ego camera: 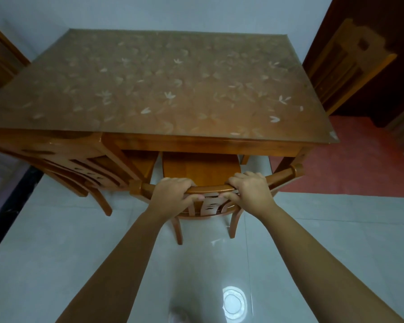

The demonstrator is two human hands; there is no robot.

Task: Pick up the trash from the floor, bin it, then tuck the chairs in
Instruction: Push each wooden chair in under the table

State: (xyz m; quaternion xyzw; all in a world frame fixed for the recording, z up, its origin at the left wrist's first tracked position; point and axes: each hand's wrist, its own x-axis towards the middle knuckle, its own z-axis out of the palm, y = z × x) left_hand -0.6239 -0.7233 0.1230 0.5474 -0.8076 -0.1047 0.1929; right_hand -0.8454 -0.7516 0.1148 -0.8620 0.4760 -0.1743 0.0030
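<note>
A wooden chair (203, 170) stands in front of me at the near edge of the wooden table (163, 89), its seat partly under the tabletop. My left hand (173, 192) and my right hand (250, 191) both grip the curved top rail of its backrest, fingers wrapped over it. A second chair (79, 164) sits to the left, tucked against the table's near left corner. No trash is visible on the floor.
The table top carries a leaf-patterned cover. Another wooden chair (341, 64) stands at the far right by a dark doorway. A red mat (350, 164) lies on the floor at the right. Glossy pale tiles (56, 241) spread around me.
</note>
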